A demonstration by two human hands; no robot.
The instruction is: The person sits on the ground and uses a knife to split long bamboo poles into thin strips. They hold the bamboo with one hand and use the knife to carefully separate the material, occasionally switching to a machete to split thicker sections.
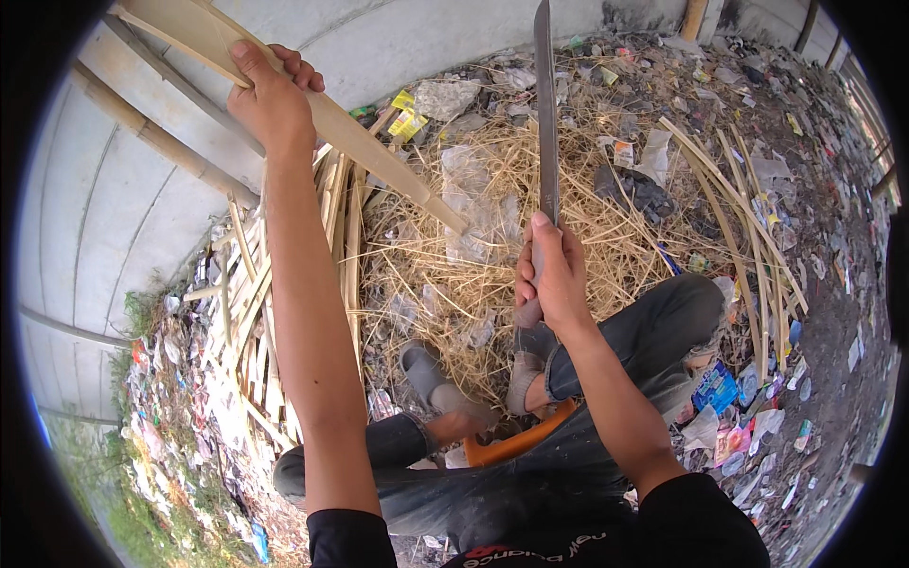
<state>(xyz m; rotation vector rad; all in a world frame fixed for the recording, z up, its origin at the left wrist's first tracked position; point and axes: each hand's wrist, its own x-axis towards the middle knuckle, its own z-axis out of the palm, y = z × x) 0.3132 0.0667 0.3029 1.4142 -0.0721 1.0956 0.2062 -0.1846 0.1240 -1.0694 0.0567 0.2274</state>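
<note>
Head view. The left hand (270, 99) is closed around a long split bamboo slat (350, 142), which runs from above the fist down and to the right, its lower end resting over a heap of straw-like shavings (530, 237). The right hand (552, 275) is wrapped tight around the handle of a long knife (545, 114); the blade rises straight up from the fist, well apart from the slat. Below that fist lie the person's grey shoes (445, 383) and dark trousers, with an orange seat edge (516, 440) between the legs. Left of the left forearm, a stack of cut bamboo strips (251, 312) lies near a pale curved wall (123, 180). Just right of the slat-holding fist sits a crumpled yellow wrapper (407, 115). Lower right of the knife hand lie a blue rectangular packet (717, 386) and a pink packet (732, 441) among scattered litter.
</note>
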